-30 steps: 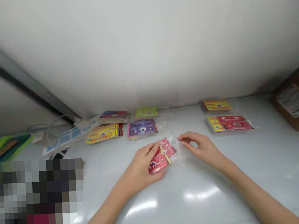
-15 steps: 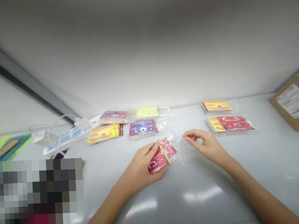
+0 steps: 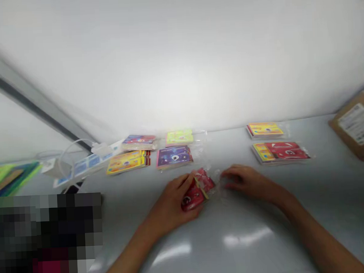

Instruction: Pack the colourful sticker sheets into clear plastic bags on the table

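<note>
A small stack of red cards in a clear plastic sleeve lies on the white table. My left hand is wrapped round the near end of the stack, thumb on top. My right hand is lowered at the sleeve's right end, fingers curled down onto the plastic. The picture is blurred, so the fingertips do not show clearly.
Card stacks lie behind: a yellow one, a purple one, a light green one, a blue-red one, and at the right a yellow one and a red one. A cardboard box sits far right; cables at left.
My right hand was raised with fingers apart beside the sleeve; it has dropped and closed onto the sleeve's right end. My left hand has kept its hold on the cards.
</note>
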Demonstrator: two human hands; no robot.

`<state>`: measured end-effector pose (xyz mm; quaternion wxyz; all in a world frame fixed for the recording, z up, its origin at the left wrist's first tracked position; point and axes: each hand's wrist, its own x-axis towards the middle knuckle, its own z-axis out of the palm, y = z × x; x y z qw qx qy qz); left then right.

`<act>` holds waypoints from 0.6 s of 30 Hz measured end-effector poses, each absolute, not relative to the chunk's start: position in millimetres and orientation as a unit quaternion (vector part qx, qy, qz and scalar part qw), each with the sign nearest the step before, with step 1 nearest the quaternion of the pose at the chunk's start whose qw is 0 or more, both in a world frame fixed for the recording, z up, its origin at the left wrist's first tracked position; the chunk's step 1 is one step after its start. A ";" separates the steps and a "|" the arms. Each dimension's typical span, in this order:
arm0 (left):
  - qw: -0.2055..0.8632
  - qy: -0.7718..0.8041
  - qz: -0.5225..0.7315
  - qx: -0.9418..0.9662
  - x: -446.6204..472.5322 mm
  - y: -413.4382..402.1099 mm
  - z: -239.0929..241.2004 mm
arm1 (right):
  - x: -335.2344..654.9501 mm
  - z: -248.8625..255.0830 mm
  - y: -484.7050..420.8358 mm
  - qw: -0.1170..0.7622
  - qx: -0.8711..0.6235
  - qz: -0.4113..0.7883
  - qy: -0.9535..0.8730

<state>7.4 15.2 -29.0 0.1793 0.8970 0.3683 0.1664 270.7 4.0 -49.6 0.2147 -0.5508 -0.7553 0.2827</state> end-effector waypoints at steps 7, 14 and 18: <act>0.183 0.378 0.149 0.895 8.1 14.2 -27.4 | 254.2 -47.9 2.6 0.178 -0.518 0.298 -0.782; 0.179 0.368 0.154 0.899 8.8 14.4 -27.7 | 249.7 -51.5 0.9 0.200 -0.538 0.294 -0.764; 0.176 0.377 0.147 0.897 9.3 14.1 -27.3 | 252.8 -47.2 1.5 0.229 -0.551 0.291 -0.748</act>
